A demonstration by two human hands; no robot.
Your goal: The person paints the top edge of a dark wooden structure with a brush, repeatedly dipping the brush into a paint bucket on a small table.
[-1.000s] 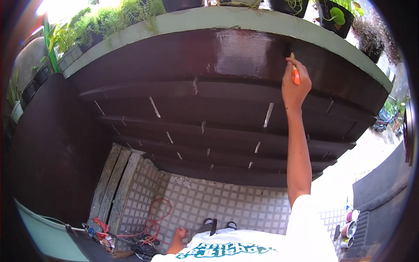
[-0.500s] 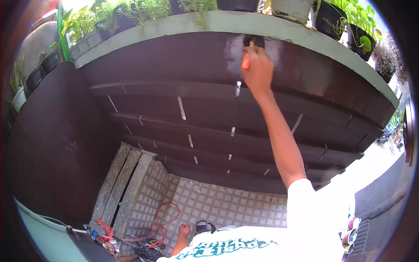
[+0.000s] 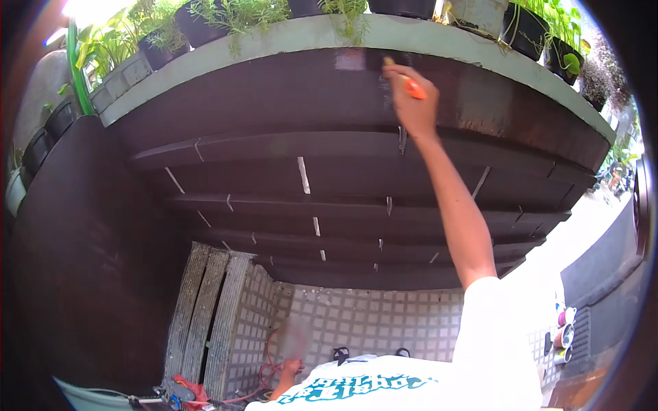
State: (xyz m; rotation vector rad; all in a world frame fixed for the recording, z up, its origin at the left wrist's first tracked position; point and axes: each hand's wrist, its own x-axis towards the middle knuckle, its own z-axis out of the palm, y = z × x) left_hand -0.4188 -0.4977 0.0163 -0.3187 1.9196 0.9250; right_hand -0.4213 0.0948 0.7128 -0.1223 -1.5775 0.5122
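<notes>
Two hands were in view, and only the right hand (image 3: 416, 103) was anywhere near the brush (image 3: 415, 88), since that's the one gripping it. Fingers were wrapped round the handle, orange end by the palm and the pale part poking out past the fingers, so the long axis ran on a slant, up and to the left in the head view. That put the pale end just below the light green ledge (image 3: 308, 38), over the top band of the dark brown wall (image 3: 274, 89). Couldn't make out the bristles, so no idea if they were actually touching. Left of the brush, near it, was a small pinkish patch (image 3: 351, 60) high on the wall, and right of the hand was a bigger greyish patch (image 3: 483, 106). So the brush sat between the two, closer to the small one. The left hand (image 3: 293, 368) was way down by the white shirt (image 3: 480, 356), well apart from all that, and tbh it was too small and blurry to tell if it was clenched or holding anything
</notes>
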